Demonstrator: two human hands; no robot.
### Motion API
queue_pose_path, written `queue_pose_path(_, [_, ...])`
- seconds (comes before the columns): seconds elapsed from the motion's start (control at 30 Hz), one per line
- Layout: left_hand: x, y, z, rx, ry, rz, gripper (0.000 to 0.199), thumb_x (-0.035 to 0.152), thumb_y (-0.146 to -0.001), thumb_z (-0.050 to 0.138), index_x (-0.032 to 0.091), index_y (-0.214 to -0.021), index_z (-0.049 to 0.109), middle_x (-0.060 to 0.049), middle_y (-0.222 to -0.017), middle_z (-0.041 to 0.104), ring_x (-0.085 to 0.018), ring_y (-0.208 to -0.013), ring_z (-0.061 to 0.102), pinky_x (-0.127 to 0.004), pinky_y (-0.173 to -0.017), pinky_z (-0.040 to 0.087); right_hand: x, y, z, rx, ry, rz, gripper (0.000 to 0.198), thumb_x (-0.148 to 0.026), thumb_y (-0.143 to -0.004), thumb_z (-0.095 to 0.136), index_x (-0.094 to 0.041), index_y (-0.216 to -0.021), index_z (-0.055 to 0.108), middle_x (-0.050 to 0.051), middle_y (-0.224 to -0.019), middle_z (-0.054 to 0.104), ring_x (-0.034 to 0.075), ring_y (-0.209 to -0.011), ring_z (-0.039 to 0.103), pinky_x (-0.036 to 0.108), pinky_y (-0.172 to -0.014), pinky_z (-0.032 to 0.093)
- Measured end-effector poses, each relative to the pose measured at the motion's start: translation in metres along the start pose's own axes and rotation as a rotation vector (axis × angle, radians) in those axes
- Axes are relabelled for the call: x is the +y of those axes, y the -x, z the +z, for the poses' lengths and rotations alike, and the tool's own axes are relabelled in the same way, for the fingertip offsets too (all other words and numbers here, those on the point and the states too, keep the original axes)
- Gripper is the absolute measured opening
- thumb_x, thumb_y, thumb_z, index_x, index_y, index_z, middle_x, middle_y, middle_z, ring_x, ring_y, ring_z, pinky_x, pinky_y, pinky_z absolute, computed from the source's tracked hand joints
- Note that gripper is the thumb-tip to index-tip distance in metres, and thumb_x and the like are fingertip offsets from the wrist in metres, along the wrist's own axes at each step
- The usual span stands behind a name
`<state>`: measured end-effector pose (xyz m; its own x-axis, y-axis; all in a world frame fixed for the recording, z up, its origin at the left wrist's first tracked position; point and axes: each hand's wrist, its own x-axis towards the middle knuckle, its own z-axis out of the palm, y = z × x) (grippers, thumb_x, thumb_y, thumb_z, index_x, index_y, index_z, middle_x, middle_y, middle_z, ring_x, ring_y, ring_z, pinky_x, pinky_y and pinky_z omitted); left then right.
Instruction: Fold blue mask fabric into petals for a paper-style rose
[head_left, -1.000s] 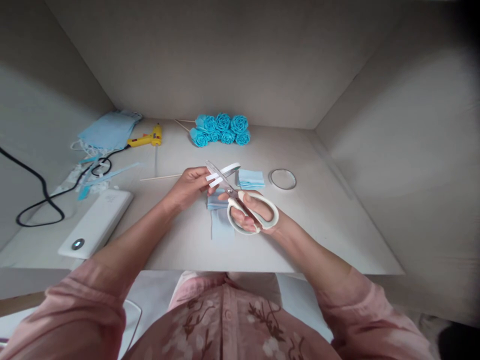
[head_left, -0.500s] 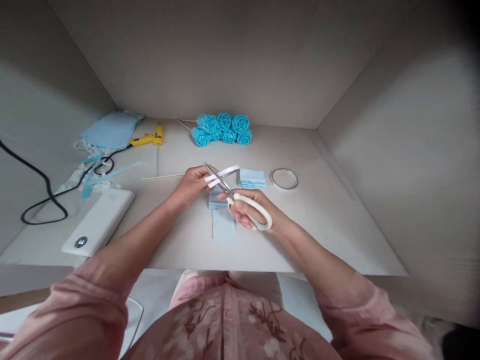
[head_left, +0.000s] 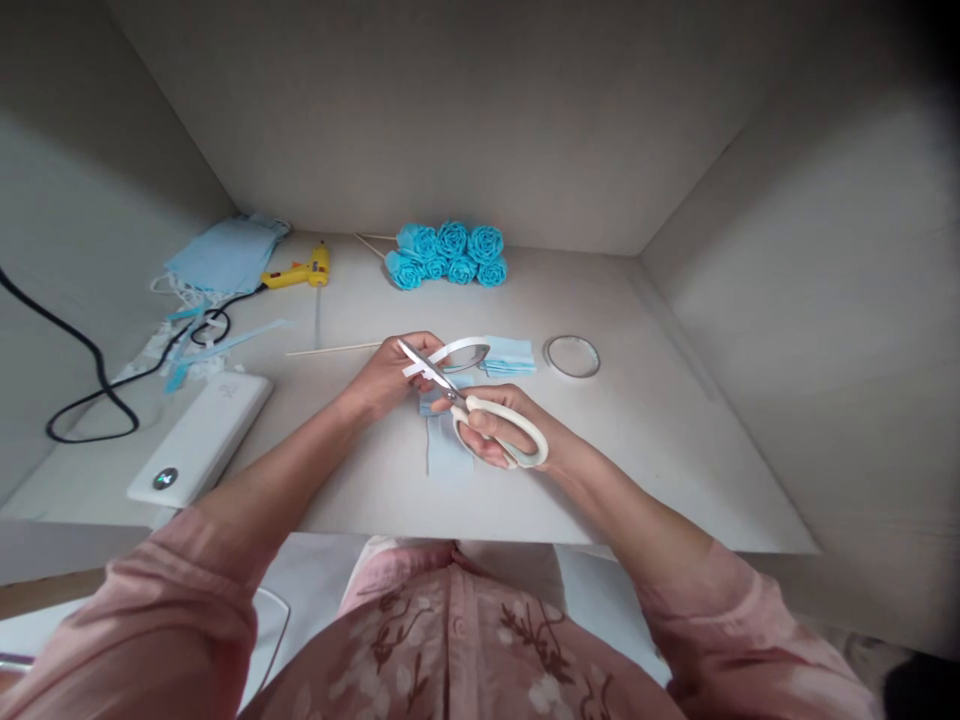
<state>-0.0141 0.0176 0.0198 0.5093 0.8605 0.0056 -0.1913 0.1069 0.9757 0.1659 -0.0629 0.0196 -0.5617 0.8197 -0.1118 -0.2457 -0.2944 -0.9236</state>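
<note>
My right hand (head_left: 499,425) is wrapped round the cream handles of a pair of scissors (head_left: 506,425). The metal blades point up and left, crossing a narrow white strip (head_left: 459,347) close to my left fingers. My left hand (head_left: 401,370) pinches that strip, which bends into a loop towards the right; part of the pinch is hidden behind the blades. Below the hands lie folded light-blue fabric pieces, the nearest a pale blue square (head_left: 450,448). Just right of the loop sits a small stack of blue squares (head_left: 511,356).
Several blue fabric roses (head_left: 454,255) on sticks lie at the back. A ring-shaped roll (head_left: 572,357) is to the right. On the left are a yellow glue gun (head_left: 300,270), blue face masks (head_left: 225,255), scraps, a black cable (head_left: 94,365) and a white power bank (head_left: 201,440). A thin stick (head_left: 330,350) touches my left hand.
The scissor blades have come closer together and tilted slightly across the white strip. The strip's loop now looks rounder and wider. Both hands stay in nearly the same place.
</note>
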Motion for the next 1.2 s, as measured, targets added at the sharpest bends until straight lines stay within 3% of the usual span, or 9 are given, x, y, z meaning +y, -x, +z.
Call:
queue_pose_path(0.23, [-0.007, -0.003, -0.002, 0.066, -0.005, 0.029, 0.025, 0.031, -0.062, 0.077, 0.014, -0.065, 0.059, 0.003, -0.051, 0.053, -0.005, -0.043, 0.041, -0.019, -0.044, 0.027, 0.002, 0.000, -0.002, -0.055, 0.070, -0.039, 0.059, -0.061, -0.079, 0.069, -0.016, -0.117, 0.062, -0.005, -0.067, 0.053, 0.004, -0.046, 0.041, 0.018, -0.040, 0.032])
queue_pose_path(0.4, [-0.014, -0.012, -0.007, 0.148, 0.098, 0.089, 0.035, 0.041, -0.070, 0.079, 0.017, -0.068, 0.053, 0.010, -0.044, 0.034, -0.004, -0.040, 0.032, -0.019, -0.043, 0.026, 0.005, 0.000, 0.009, -0.231, 0.200, -0.025, 0.052, -0.054, -0.080, 0.073, -0.019, -0.117, 0.061, -0.004, -0.079, 0.048, 0.005, -0.063, 0.041, 0.018, -0.055, 0.035])
queue_pose_path(0.5, [-0.015, -0.015, -0.010, 0.160, 0.143, 0.092, 0.036, 0.044, -0.072, 0.078, 0.018, -0.072, 0.053, 0.011, -0.045, 0.033, -0.005, -0.041, 0.034, -0.019, -0.044, 0.029, 0.008, 0.000, 0.005, -0.315, 0.171, -0.030, 0.055, -0.058, -0.084, 0.067, -0.019, -0.122, 0.058, -0.001, -0.084, 0.051, 0.007, -0.065, 0.045, 0.021, -0.059, 0.040])
queue_pose_path(0.63, [-0.009, -0.013, -0.011, 0.171, 0.200, 0.056, 0.031, 0.046, -0.080, 0.069, 0.017, -0.076, 0.058, 0.008, -0.048, 0.039, -0.008, -0.045, 0.041, -0.021, -0.049, 0.035, 0.008, 0.000, -0.010, -0.224, 0.073, -0.124, 0.059, -0.065, -0.089, 0.052, -0.018, -0.125, 0.055, 0.001, -0.082, 0.055, 0.010, -0.061, 0.054, 0.023, -0.054, 0.044])
queue_pose_path(0.8, [-0.003, -0.011, -0.009, 0.045, 0.274, 0.016, 0.034, 0.048, -0.087, 0.054, 0.017, -0.077, 0.062, 0.005, -0.046, 0.038, -0.012, -0.049, 0.046, -0.024, -0.056, 0.041, 0.005, -0.001, -0.017, -0.112, 0.002, -0.110, 0.053, -0.063, -0.091, 0.051, -0.018, -0.117, 0.060, -0.002, -0.073, 0.055, 0.009, -0.054, 0.053, 0.023, -0.048, 0.045])
queue_pose_path(0.97, [-0.003, -0.011, -0.007, -0.045, 0.292, 0.015, 0.029, 0.043, -0.084, 0.055, 0.016, -0.076, 0.062, 0.002, -0.051, 0.045, -0.014, -0.053, 0.051, -0.025, -0.059, 0.044, 0.004, -0.003, -0.016, -0.103, -0.003, -0.072, 0.055, -0.065, -0.090, 0.052, -0.018, -0.116, 0.061, -0.003, -0.068, 0.055, 0.009, -0.050, 0.053, 0.022, -0.045, 0.044])
queue_pose_path(1.2, [0.000, -0.008, 0.000, -0.003, 0.302, -0.068, 0.027, 0.039, -0.082, 0.057, 0.014, -0.078, 0.065, -0.001, -0.057, 0.053, -0.014, -0.054, 0.052, -0.028, -0.059, 0.046, 0.002, -0.002, -0.014, -0.088, -0.009, -0.081, 0.057, -0.065, -0.087, 0.056, -0.016, -0.116, 0.062, -0.003, -0.069, 0.056, 0.008, -0.051, 0.052, 0.021, -0.045, 0.044])
